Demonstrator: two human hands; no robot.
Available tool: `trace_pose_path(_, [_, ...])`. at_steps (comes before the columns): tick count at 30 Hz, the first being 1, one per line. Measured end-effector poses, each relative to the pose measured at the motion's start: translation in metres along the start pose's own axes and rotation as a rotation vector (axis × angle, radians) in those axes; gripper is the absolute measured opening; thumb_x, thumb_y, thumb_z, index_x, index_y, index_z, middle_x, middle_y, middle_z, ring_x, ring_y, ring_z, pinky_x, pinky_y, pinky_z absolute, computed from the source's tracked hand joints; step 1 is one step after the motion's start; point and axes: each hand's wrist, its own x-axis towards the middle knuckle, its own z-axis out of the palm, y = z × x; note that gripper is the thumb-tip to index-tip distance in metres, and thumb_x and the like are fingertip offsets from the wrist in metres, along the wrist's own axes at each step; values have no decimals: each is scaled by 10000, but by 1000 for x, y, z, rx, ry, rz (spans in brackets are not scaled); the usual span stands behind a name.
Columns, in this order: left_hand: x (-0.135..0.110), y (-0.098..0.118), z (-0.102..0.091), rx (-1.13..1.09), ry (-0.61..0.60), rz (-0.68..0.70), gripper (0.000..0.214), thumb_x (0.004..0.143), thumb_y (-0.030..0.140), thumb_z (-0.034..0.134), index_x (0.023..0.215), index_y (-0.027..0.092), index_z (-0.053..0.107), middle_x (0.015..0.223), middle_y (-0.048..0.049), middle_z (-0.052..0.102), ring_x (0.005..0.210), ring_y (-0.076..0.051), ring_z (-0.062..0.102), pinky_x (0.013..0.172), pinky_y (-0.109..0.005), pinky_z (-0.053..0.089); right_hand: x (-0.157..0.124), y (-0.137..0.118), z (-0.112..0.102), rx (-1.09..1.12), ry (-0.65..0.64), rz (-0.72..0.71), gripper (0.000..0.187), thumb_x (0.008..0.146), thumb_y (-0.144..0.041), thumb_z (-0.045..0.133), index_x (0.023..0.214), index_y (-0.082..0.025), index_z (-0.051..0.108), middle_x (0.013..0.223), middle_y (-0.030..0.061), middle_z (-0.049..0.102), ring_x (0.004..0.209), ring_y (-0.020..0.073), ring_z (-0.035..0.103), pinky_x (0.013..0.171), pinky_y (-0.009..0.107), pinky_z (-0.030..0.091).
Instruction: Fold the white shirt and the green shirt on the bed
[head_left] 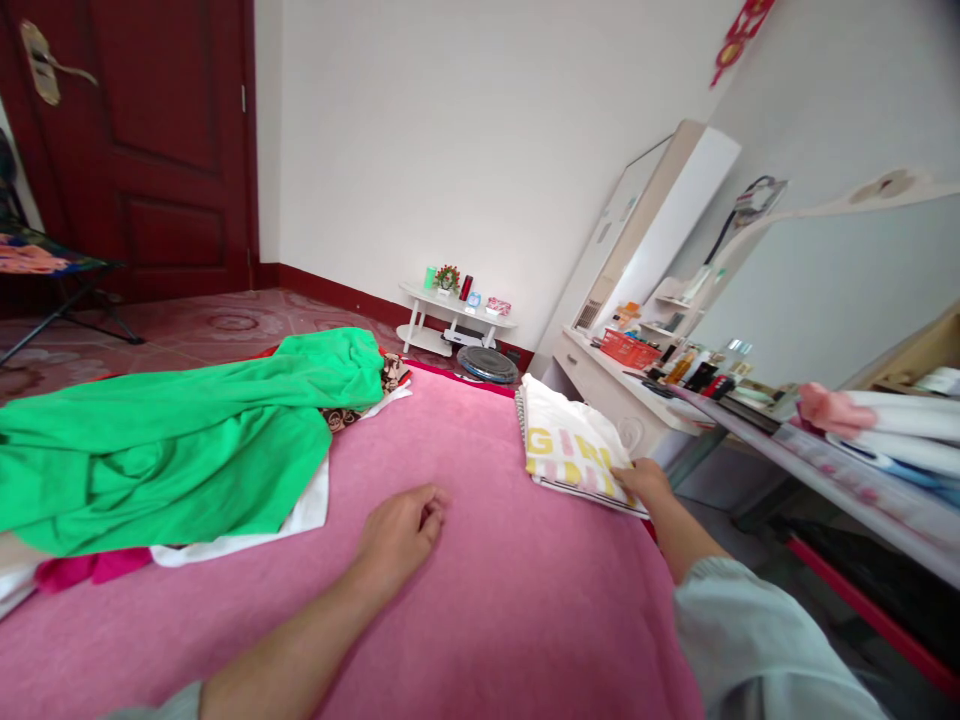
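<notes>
Head cam: the tidy bit is on the right, a white printed shirt folded on top of a small stack near the edge of the pink blanket. Right hand has its fingers at the shirt's near corner; can't tell if they're pinching or just resting. Left hand is loosely closed over the blanket, nothing visible in it. I'd say partway, since the green garment over left looks unfolded. Room: dark red door, patterned floor, low white bench by the wall.
</notes>
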Motion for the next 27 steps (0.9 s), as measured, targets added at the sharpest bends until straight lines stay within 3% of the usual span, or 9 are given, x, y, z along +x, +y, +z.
trace_pose_path(5, [0, 1, -1, 4, -9, -9, 220, 798, 179, 509, 954, 235, 654, 840, 21, 692, 768, -134, 615, 647, -200, 374, 6, -4, -9, -2, -109, 38, 308, 697, -388, 660, 866, -132, 685, 818, 96, 716, 766, 222, 684, 631, 267, 523])
trace_pose_path(11, [0, 1, -1, -7, -20, -1, 223, 796, 170, 500, 935, 230, 664, 835, 15, 696, 762, -141, 620, 656, -209, 389, -11, -3, -13, -60, -58, 95, 534, 665, -539, 630, 947, -88, 678, 1044, 218, 664, 950, 326, 643, 690, 383, 527])
trace_pose_path(14, [0, 0, 0, -5, -17, 2, 225, 799, 169, 496, 934, 225, 667, 872, 9, 701, 787, -145, 624, 664, -210, 392, -16, -5, -22, -72, 10, 67, 477, 651, -521, 638, 940, -146, 698, 1020, 180, 679, 961, 336, 636, 693, 406, 524])
trace_pose_path(18, [0, -1, 0, 7, -17, 10, 213, 809, 194, 503, 937, 234, 668, 887, 12, 701, 798, -149, 626, 663, -211, 392, -18, -6, -35, -11, 225, 35, 367, 705, -427, 597, 974, -204, 709, 1002, 141, 688, 948, 316, 641, 700, 381, 524])
trace_pose_path(21, [0, 0, -1, 21, -15, 5, 212, 813, 206, 504, 943, 234, 670, 895, 10, 702, 792, -151, 624, 651, -212, 387, -24, 3, -27, 15, 268, 84, 341, 740, -391, 549, 963, -190, 713, 987, 154, 688, 934, 315, 643, 690, 377, 523])
trace_pose_path(27, [0, 1, -2, 18, -23, 7, 195, 804, 188, 514, 917, 225, 668, 880, 9, 702, 790, -148, 620, 641, -205, 381, -37, 21, 1, -4, 124, 154, 290, 702, -308, 566, 924, -197, 716, 993, 194, 662, 973, 367, 616, 708, 460, 508])
